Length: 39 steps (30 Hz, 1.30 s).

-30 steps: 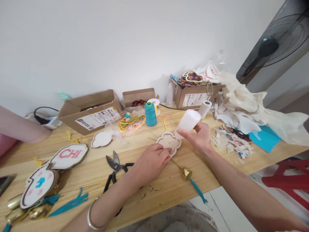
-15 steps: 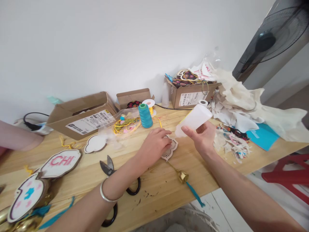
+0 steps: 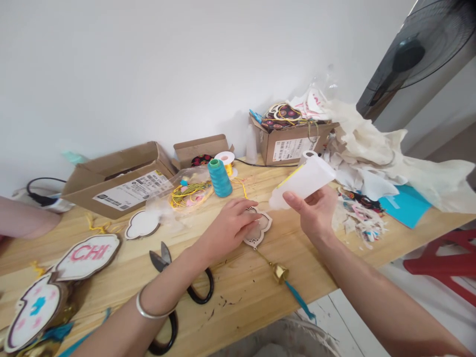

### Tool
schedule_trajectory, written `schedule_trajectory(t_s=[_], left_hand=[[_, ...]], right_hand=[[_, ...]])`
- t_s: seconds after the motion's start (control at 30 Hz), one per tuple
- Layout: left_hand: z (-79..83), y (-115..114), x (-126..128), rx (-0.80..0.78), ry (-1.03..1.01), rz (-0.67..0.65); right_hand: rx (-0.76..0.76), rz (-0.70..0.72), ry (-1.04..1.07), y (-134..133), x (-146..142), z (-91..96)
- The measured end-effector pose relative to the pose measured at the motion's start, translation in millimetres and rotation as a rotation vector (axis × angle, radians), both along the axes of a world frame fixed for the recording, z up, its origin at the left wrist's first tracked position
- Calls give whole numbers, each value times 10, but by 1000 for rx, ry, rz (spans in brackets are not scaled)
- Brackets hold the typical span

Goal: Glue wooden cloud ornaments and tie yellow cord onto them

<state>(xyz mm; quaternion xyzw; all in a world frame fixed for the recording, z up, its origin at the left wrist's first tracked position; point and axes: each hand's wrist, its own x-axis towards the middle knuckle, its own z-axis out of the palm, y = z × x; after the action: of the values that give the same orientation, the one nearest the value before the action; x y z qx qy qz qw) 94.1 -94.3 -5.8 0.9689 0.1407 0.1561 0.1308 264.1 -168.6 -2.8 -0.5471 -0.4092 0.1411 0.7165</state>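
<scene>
My right hand (image 3: 316, 210) is wrapped round a white squeeze bottle (image 3: 310, 179), held tilted above the table with its narrower end to the left. A pale wooden ornament (image 3: 263, 229) with a scalloped, cut-out edge lies flat below and left of the bottle. Over its left part my left hand (image 3: 234, 223) reaches with fingers stretched out and slightly apart; whether they press on it I cannot tell. From the ornament's lower tip hang a gold bell (image 3: 279, 272) and a blue tassel (image 3: 301, 300). Black-handled scissors (image 3: 161, 258) lie partly under my left forearm.
A blue thread cone (image 3: 220, 178) stands behind my left hand, beside a bag of cords (image 3: 191, 193). Cardboard boxes (image 3: 115, 188) line the wall. Finished plaques (image 3: 89, 255) lie at the left. Fabric scraps (image 3: 362, 213) and a blue sheet (image 3: 405, 206) are at the right.
My left hand has shifted slightly left, so more of the ornament shows. The bottle in my right hand has turned a little. The whole view has moved slightly.
</scene>
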Motion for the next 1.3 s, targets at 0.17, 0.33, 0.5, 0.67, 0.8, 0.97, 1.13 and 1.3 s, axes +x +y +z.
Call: schedule_trajectory(t_s=[0.17, 0.33, 0.5, 0.67, 0.8, 0.97, 1.13, 1.3], left_hand=[[-12, -38, -77, 111, 90, -29], [-39, -42, -86, 178, 134, -31], [-54, -34, -75, 201, 158, -29], [-36, -34, -73, 194, 132, -35], [117, -26, -119, 172, -56, -25], [449, 17, -314, 137, -314, 163], [366, 344, -792, 7, -438, 490], [22, 766, -1252, -86, -48, 618]], right_hand=[[8, 2, 7, -8, -10, 19], [-19, 7, 12, -2, -2, 3], [-16, 22, 17, -2, 4, -11], [-27, 18, 6, -3, 9, -16], [-8, -6, 14, 8, 23, -33], [48, -9, 26, 28, 36, -55], [90, -1, 64, 55, 73, -132], [68, -10, 95, 81, 110, -220]])
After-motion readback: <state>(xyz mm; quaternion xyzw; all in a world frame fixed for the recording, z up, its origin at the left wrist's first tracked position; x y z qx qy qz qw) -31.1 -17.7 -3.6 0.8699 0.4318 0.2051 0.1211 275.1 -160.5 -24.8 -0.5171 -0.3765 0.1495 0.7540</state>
